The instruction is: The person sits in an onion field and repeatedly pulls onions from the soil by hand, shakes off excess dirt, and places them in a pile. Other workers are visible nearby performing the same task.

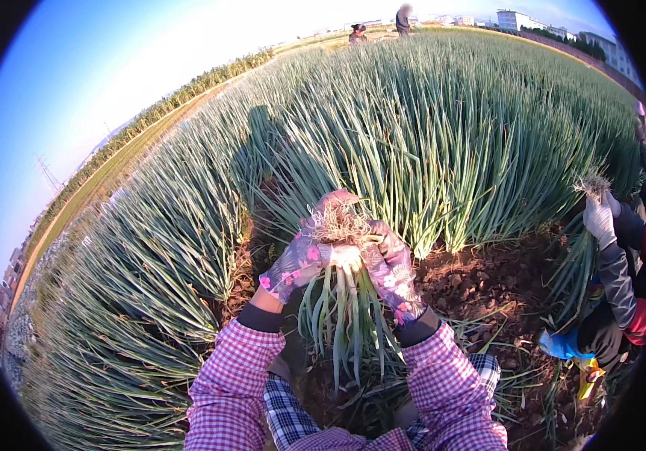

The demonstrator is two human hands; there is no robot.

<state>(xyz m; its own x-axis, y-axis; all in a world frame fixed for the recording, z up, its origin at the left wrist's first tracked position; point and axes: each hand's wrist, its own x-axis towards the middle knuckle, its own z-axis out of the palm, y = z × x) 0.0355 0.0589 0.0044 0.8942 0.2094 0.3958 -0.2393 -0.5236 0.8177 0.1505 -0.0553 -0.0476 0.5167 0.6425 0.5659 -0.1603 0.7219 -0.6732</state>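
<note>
A bunch of green onions (345, 287) is held upside down before me, its tangled pale roots on top and its green leaves hanging down. My left hand (303, 256), in a floral-patterned glove, grips the white stems from the left side. On the right side my right hand (391, 268), gloved alike, is closed around the same bunch just under the roots. Both forearms wear red-and-white checked sleeves with dark cuffs. The fingertips are partly hidden by the roots and stems.
Standing green onions (447, 146) rise in front and to the left. Dug brown soil (486, 276) with loose leaves lies at the right. A co-worker's gloved hand (600, 220) holds another rooted bunch at the far right. Two people (403, 21) are at the far field edge.
</note>
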